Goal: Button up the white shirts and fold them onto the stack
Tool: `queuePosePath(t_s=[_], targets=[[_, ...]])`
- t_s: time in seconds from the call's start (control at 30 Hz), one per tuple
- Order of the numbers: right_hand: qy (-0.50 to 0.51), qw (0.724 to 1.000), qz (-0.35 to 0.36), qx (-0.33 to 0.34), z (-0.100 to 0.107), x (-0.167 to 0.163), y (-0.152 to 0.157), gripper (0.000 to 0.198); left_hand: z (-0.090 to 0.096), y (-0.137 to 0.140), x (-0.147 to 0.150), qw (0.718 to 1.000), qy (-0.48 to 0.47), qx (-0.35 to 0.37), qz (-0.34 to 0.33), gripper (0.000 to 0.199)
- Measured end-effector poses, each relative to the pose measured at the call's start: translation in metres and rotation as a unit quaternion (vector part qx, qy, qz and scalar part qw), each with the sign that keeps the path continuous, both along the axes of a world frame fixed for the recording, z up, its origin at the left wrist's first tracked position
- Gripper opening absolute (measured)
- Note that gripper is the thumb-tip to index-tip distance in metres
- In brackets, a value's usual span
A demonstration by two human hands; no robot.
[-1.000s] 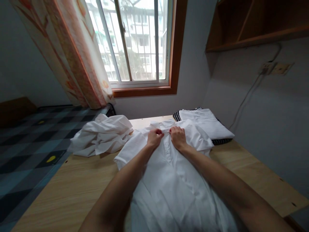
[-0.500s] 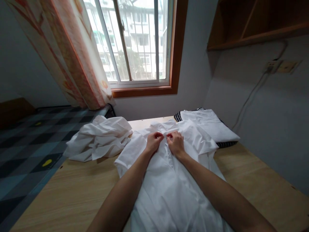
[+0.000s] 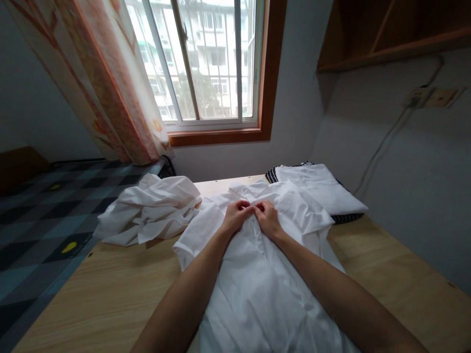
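Note:
A white short-sleeved shirt (image 3: 257,279) lies spread on the wooden table (image 3: 136,289), its collar end away from me and its body running down toward me. My left hand (image 3: 237,215) is closed in a pinch at the shirt's front opening, just below the collar. Against its fingertips, my right hand (image 3: 268,218) pinches the same front edge from the other side. Whatever small part lies between the fingertips, perhaps a button, is hidden. The front placket runs down from beneath my hands.
A crumpled white cloth (image 3: 150,211) lies at the table's left edge. Folded white clothing (image 3: 324,189) sits on a black-striped garment (image 3: 348,218) at the back right. Left of the table is a checked bed cover (image 3: 40,215). A cord (image 3: 379,147) hangs down the right wall.
My two hands have come together, and their fingertips now meet at the shirt's front. The shirt lies much as before; the view has shifted slightly.

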State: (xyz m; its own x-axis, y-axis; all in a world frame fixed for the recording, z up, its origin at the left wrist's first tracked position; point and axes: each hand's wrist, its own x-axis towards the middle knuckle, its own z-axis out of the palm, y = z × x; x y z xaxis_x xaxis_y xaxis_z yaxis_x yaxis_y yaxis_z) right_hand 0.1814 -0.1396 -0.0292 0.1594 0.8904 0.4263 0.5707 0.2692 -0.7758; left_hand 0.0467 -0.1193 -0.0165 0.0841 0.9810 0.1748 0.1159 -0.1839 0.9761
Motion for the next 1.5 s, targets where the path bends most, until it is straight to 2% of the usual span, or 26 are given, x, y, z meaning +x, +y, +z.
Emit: queuePosePath(t_s=[0.2,0.53,0.6,0.7,0.77,0.83,1.03,1.2,1.3,1.4,1.5], targets=[[-0.057,0.998,-0.019,-0.008,0.003,-0.004,-0.006,0.011,0.008,-0.009,0.0,0.999,0.008,-0.033,-0.013,0.028],[-0.12,0.992,-0.04,-0.013,0.006,-0.008,-0.013,0.013,0.012,-0.004,-0.009,0.986,-0.001,-0.118,-0.117,0.036],[-0.117,0.992,-0.041,-0.018,0.005,-0.008,-0.013,0.013,0.01,-0.003,-0.008,0.99,0.012,-0.095,-0.102,0.033],[-0.106,0.993,-0.052,-0.028,0.004,-0.007,-0.01,0.013,0.005,0.0,-0.004,0.998,0.052,0.009,-0.041,0.025],[-0.093,0.993,-0.058,-0.036,0.002,-0.006,-0.008,0.013,0.001,0.002,0.0,0.992,0.097,0.08,0.0,0.02],[-0.074,0.994,-0.06,-0.044,0.0,-0.005,-0.005,0.013,-0.002,0.004,0.001,0.985,0.128,0.114,0.02,0.014],[0.007,0.997,-0.05,-0.058,-0.003,-0.001,0.001,0.017,-0.005,0.003,-0.002,0.99,0.079,0.116,-0.011,0.013],[0.026,0.998,-0.023,-0.059,-0.002,0.001,0.0,0.018,-0.007,0.002,-0.003,0.985,0.079,0.148,-0.033,0.012],[0.04,0.998,-0.007,-0.049,0.001,0.0,-0.004,0.018,-0.007,0.002,-0.002,0.984,0.095,0.152,-0.003,0.009],[0.062,0.997,0.004,-0.043,0.004,-0.003,-0.008,0.018,-0.005,-0.001,0.0,0.982,0.126,0.138,0.032,0.021],[0.067,0.996,-0.015,-0.05,0.004,-0.005,-0.009,0.022,-0.002,-0.007,0.003,0.969,0.177,0.165,0.051,0.027]])
